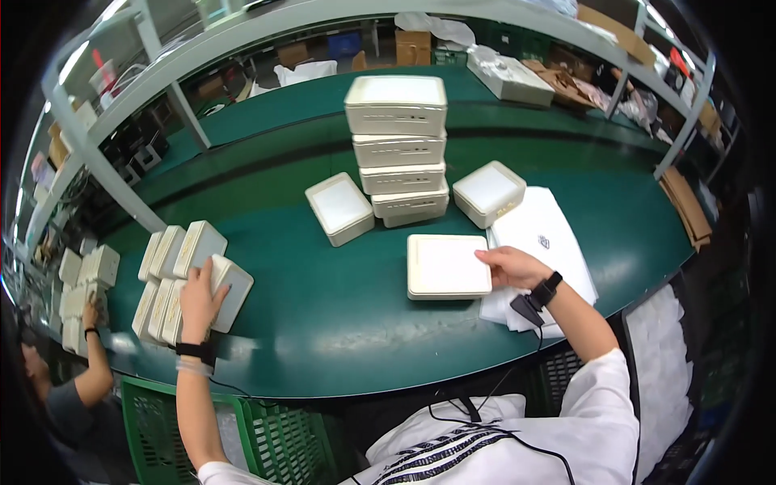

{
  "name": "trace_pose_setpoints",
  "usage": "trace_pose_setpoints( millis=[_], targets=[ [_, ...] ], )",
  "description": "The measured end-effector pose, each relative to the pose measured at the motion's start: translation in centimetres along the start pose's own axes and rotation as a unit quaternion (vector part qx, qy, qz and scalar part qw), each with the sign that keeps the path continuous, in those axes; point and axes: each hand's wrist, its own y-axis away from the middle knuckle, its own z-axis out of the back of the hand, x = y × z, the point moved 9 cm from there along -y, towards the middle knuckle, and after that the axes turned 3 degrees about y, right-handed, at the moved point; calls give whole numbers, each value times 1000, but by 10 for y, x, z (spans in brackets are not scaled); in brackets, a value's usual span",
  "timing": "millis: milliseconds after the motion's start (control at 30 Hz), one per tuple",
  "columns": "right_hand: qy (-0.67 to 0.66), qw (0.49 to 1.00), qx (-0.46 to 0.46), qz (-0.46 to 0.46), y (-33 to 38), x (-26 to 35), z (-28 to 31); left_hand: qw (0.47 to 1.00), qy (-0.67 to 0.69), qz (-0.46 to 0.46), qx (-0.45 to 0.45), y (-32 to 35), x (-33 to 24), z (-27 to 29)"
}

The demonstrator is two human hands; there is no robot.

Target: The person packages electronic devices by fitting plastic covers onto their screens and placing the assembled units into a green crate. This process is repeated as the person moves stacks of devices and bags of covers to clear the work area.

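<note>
Currently, the right hand (513, 268) pinches a closed white box (446, 267) by its right edge, four o'clock, contents hidden. Left hand (202, 299): thumb on the face of an end box (236, 293) between eight and nine; whether clenched, cannot tell. Upright boxes (166, 252) stand just beside it. Twelve: stack of closed boxes (400, 149). Three: white sheets (558, 242). Seven: green crate (283, 440), whitish plastic (230, 428) inside.

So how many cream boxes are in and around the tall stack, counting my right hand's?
7: four in the tall stack, a loose box left of it, another box right of it, and the held box in your right hand. Some may hide behind.
</note>
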Motion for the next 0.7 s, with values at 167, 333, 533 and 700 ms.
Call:
trace_pose_setpoints(
  millis=[167, 333, 533, 700],
  targets=[
    [37, 999, 21, 0, -25, 18, 5, 992, 119, -34, -3, 5, -73, 18],
    [63, 998, -26, 16, -25, 24, 23, 773, 473, 62, 418, 3, -192, -36],
    [294, 923, -99, 227, 57, 61, 7, 787, 411, -97, 450, 5, -255, -94],
    [341, 906, -130, 214, 79, 51, 1, 942, 207, -223, 144, 0, -216, -44]
  ],
)
